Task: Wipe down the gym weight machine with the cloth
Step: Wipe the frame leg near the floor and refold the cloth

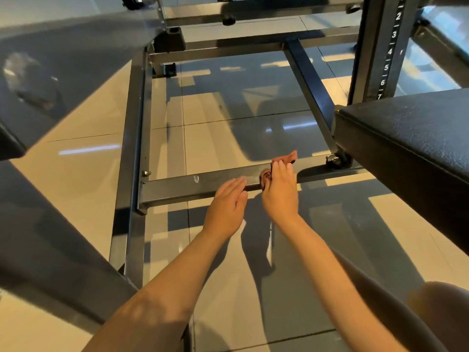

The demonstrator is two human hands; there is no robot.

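Reddish cloth (pixel 286 157) sits bunched in the gripping right hand (pixel 279 194) on the low crossbar (pixel 177 184); the left hand (pixel 228 207) rests flat, fingers straight. Better to spread it and wipe lengthwise.

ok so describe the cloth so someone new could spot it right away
Start at the black padded seat on the right, then drop to the low steel crossbar beside it. The cloth is bunched on that bar in the right hand, the only reddish-brown thing there.
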